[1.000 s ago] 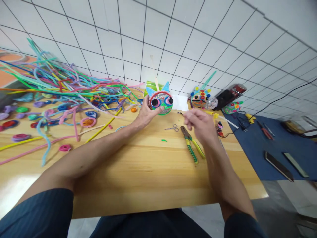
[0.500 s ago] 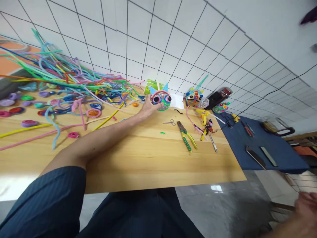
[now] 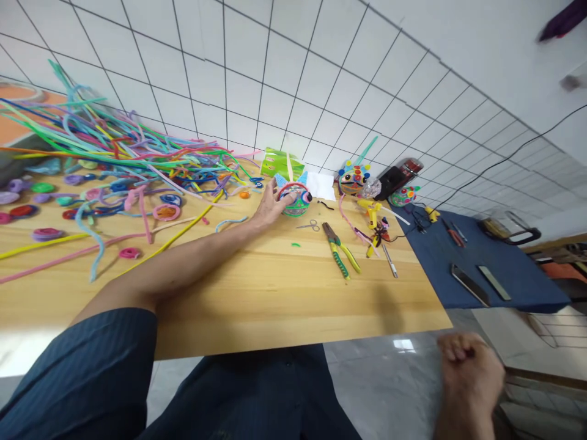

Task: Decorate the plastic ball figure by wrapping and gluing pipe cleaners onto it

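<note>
My left hand [image 3: 271, 208] is wrapped round the left side of a round craft head [image 3: 297, 205] with light-blue ears, a red band and a green rim. The head is on the wooden table near the tiled wall, and my fingers partly cover it. Off the table's right front corner, over the grey floor, my right hand [image 3: 470, 366] is curled closed; whether anything is inside the curled fingers cannot be made out. Small scissors [image 3: 313, 225] and green-yellow pliers [image 3: 339, 249] lie right of the head.
Pipe cleaners [image 3: 137, 146] and coiled pieces spread over the left of the wooden table [image 3: 257, 305]. At the back right are a decorated head [image 3: 354, 178], a dark bottle [image 3: 395, 182] and a yellow glue gun [image 3: 369, 209]. A blue cloth table [image 3: 431, 275] holds a phone [image 3: 470, 285] and a glass kettle [image 3: 509, 227].
The craft head has tilted and sits slightly lower, still in my left hand. My right hand has moved left from the lower right edge and is seen more fully. The view has shifted slightly.
</note>
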Demonstrator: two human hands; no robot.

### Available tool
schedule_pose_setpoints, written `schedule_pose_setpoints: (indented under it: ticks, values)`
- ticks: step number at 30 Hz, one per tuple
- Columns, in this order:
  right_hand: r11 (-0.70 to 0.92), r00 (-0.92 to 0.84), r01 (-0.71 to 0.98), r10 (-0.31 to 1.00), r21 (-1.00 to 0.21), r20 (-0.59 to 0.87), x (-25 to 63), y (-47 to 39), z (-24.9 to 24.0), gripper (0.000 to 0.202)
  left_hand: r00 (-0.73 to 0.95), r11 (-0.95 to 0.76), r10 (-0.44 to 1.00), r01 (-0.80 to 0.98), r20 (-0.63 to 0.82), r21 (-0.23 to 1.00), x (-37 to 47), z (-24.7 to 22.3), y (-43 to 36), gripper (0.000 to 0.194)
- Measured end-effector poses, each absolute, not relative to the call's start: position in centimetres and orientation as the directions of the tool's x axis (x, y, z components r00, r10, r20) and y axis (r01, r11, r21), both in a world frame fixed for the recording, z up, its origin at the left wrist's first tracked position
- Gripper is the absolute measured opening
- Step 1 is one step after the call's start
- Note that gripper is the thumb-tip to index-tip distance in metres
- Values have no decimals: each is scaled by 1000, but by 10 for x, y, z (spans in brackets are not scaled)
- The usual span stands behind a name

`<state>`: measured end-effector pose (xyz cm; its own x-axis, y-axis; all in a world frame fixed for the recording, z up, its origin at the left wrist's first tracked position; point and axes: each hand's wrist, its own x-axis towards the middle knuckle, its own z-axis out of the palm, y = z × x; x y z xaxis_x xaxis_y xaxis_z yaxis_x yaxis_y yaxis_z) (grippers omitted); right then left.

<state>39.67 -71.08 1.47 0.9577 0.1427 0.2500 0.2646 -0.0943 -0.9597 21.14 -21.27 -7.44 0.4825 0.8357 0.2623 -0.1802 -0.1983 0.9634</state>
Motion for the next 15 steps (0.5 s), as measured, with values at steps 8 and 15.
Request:
schedule_pose_setpoints:
  ticks: [8, 15]
  values:
    - [-73, 675, 365, 707, -928, 210, 360, -542, 11, 22, 245, -599, 769, -46, 590, 800, 178, -19, -231, 83]
    - [-56, 270, -91, 960, -994, -79, 297, -426, 2, 29, 818, -949, -54, -221, 573, 226, 162, -20, -297, 66]
